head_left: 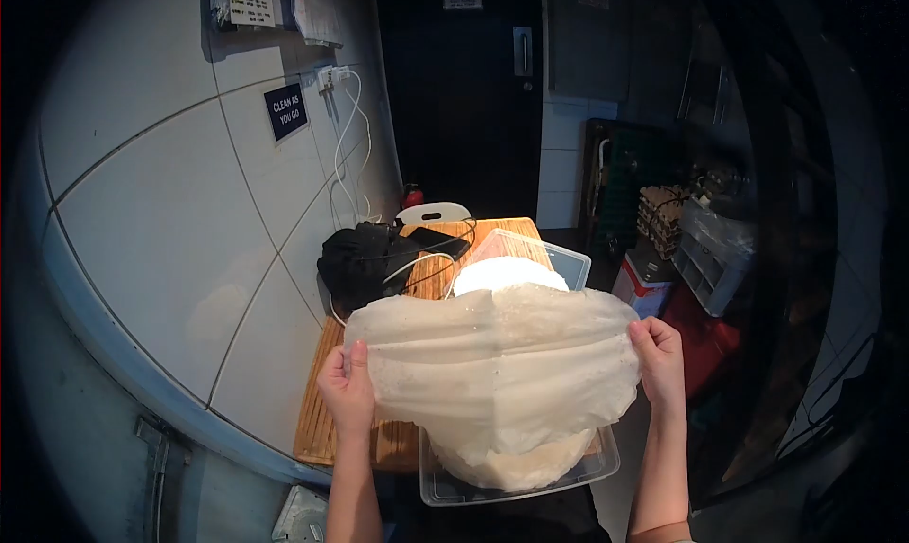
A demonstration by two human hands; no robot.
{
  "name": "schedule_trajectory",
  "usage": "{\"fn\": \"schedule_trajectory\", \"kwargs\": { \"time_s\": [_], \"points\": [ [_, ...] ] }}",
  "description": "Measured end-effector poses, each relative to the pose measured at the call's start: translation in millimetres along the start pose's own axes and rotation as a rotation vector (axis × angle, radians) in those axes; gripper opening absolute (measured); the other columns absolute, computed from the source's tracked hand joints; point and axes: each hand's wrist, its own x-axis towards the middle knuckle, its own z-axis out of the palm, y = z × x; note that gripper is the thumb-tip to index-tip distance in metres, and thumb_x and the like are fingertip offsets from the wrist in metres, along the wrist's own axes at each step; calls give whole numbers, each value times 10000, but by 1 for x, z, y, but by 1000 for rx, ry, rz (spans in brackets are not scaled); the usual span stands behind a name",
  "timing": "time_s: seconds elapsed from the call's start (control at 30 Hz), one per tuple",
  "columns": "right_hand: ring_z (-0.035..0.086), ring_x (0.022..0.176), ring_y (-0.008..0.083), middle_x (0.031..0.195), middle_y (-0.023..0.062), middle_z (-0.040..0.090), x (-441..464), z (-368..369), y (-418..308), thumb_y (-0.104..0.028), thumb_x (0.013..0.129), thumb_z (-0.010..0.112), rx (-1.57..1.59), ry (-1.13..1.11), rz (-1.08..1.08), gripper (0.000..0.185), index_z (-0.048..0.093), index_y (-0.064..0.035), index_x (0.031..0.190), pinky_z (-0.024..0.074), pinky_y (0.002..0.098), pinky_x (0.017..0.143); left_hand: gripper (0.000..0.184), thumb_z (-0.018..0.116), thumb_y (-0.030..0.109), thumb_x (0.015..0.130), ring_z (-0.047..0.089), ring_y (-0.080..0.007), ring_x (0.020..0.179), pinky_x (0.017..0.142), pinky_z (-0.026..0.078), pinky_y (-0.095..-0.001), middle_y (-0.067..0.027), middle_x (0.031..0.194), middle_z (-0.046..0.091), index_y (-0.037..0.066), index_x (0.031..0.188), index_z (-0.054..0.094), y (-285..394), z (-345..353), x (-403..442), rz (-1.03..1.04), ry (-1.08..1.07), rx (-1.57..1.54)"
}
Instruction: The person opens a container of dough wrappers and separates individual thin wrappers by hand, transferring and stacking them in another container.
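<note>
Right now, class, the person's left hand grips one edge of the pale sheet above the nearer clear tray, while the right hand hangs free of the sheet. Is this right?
Not quite: the right hand is not free. The head view shows it gripping the opposite edge of the pale sheet. The left hand and the nearer clear tray are as stated.

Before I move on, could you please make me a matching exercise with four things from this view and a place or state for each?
Things:
1. pale sheet
2. "CLEAN AS YOU GO" sign
3. near clear tray
4. dark door

Places or states:
A. at the back, beyond the wooden table
B. holding a pale pile
C. stretched between the left hand and the right hand
D. on the tiled wall

Right pairs: 1-C, 2-D, 3-B, 4-A.
</note>
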Motion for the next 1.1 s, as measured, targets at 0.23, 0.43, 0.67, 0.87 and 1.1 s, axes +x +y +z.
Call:
{"fn": "schedule_trajectory", "kwargs": {
  "time_s": [0.23, 0.43, 0.67, 0.87, 1.1],
  "points": [
    [393, 575, 0, 642, -86, 503, -14, -12, 19, -229, 933, 634, 10, -2, 125, 288, 562, -73, 702, 308, 189, 508, 257, 590, 194, 963, 475, -28, 644, 580, 395, -199, 32, 701, 570, 13, 782, 585, -18, -19, -8, -155, -110, 127],
    [533, 693, 148, 746, 48, 556, -41, -10, 29, -127, 812, 688, -735, -200, 185, 179, 588, -2, 893, 453, 300, 636, 249, 680, 143, 846, 608, -280, 883, 788, 482, -355, -166, 960, 617, -29, 1014, 615, -44, -39, -33, -195, -383, 653],
    [585, 1008, 328, 1103, 180, 585, -3, 67, 59, -207, 810, 682, -672, -464, -152, 452, 566, -17, 1203, 453, 395, 911, 386, 666, 215, 851, 507, -346, 1166, 1017, 371, -419, -174, 1192, 557, 33, 1182, 587, -56, 65, -13, 241, -740, 572],
    [506, 1105, 301, 1026, 141, 586, -7, 89, 100, -253, 799, 698, -966, -568, -113, 392, 626, -71, 1139, 361, 455, 951, 391, 669, 393, 835, 517, -286, 1157, 1032, 296, -428, -145, 1132, 601, 86, 1076, 648, -62, 72, -11, 250, -994, 883],
    [513, 1042, 298, 990, 99, 575, 7, 82, 104, -233, 790, 703, -945, -676, -33, 235, 650, -99, 975, 363, 440, 907, 262, 706, 328, 798, 536, -273, 1102, 957, 296, -418, -103, 1079, 629, 117, 932, 628, -64, 54, 17, 137, -1111, 1009]
  ]
}}
